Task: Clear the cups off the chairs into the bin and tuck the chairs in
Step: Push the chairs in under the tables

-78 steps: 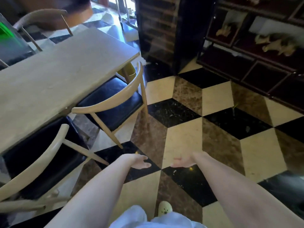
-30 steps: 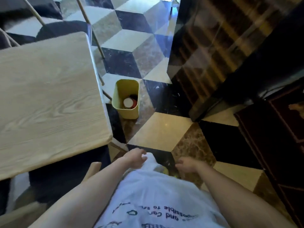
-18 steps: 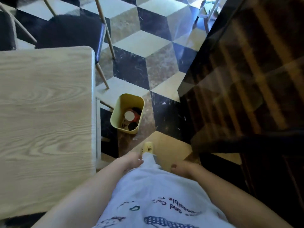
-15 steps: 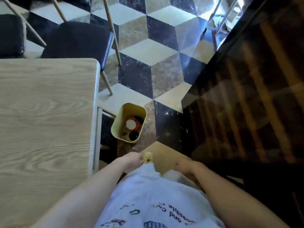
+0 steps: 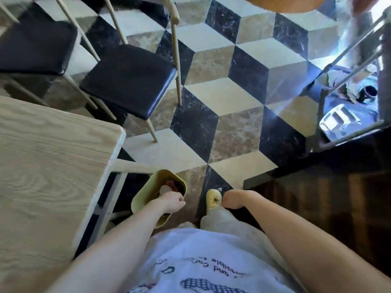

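A small yellow bin (image 5: 146, 187) stands on the floor by the table's corner, with a white-lidded cup (image 5: 164, 189) and red and dark items inside. My left hand (image 5: 172, 201) hangs above the bin's near edge, fingers curled, nothing held. My right hand (image 5: 234, 199) hangs loosely curled beside my yellow slipper (image 5: 213, 200), empty. A chair with a black seat (image 5: 129, 78) and pale wooden legs stands beyond the table's end, out from the table, no cup on it. A second black seat (image 5: 36, 45) shows at the upper left.
The light wooden table (image 5: 48, 176) fills the left. A dark glossy cabinet (image 5: 338, 197) rises on the right, with a glass-topped metal stand (image 5: 349, 85) behind it. Between them runs a cube-patterned marble floor (image 5: 222, 98).
I have walked forward along the table's end. The bin now lies right under my left hand, and the chairs beyond the table have come closer. Both hands stay empty.
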